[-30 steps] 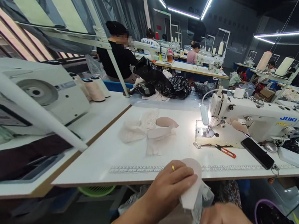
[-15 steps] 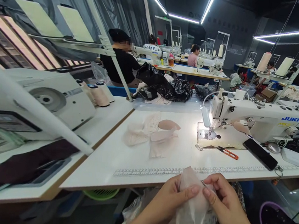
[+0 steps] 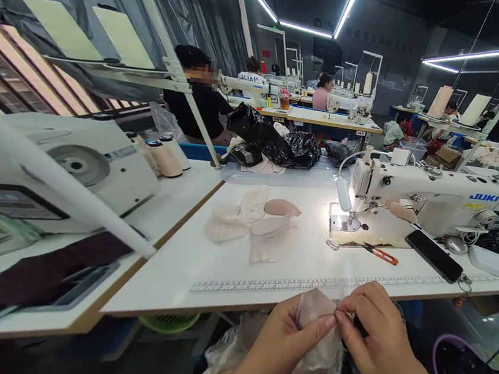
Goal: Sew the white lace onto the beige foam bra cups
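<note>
Over the table's front edge, my left hand grips a pale, sheer fabric piece, thumb laid along its top. My right hand pinches the edge of this fabric with thumb and forefinger, right against the left thumb tip. A thin translucent strip stands up by the pinch; I cannot tell what it is. Below the hands the cloth hangs down in folds. On the white table beyond lie pale lace pieces, a beige pad and a sheer cloth piece.
A sewing machine stands at the right, lamp lit. Orange-handled thread snips and a black phone lie before it. A printed ruler runs along the front edge. Black plastic bags lie at the back, near a co-worker.
My right hand has shifted slightly up, its fingers now closed against the left thumb tip. The fabric's raised top has sunk lower between the hands. Things on the table stay put.
</note>
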### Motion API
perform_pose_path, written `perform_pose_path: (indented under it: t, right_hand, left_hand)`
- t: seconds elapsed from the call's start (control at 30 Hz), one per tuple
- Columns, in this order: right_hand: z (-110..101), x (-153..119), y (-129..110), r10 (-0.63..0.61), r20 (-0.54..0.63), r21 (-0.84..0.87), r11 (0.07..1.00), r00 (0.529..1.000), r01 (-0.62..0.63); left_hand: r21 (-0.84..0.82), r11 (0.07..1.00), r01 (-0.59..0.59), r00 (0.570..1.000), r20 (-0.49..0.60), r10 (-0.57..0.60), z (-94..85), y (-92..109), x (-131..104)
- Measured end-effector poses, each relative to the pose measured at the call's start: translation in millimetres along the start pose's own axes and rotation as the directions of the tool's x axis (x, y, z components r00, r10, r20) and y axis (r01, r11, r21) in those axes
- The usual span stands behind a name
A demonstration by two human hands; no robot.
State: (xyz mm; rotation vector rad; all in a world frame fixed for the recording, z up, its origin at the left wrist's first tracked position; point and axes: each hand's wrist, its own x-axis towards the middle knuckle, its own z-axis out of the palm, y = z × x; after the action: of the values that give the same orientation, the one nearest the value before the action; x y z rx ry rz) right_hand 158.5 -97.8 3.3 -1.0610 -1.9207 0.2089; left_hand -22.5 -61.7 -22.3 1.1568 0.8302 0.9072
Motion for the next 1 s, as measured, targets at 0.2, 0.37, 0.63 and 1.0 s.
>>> perform_pose_path:
  t: [0.2,0.37,0.63,1.0]
  right_hand:
    - [11,0,6,0.022,0.030,-0.007,1.000,0.999,-0.022]
    - [10,-4,24,0.421,0.228,0.379,0.792,0.878,-0.478]
    - [-2,-5,3,0.129,0.117,0.184,0.972,0.985,-0.149]
    - [15,-1,8,0.037,0.022,0.005,0.999,0.999,-0.037]
  left_hand:
    - [0.051,0.999,-0.003,1.000,-0.017,0.004,-0.3,6,-8]
    - [-0.127,0.986,0.108,0.994,0.028,-0.106,-1.2,-5,-6]
    - [-0.085,0.994,0.063,0.998,-0.011,-0.064,-3.1,-5,-5]
    - [-0.108,0.989,0.103,0.994,0.037,-0.099,-0.7,10,-12]
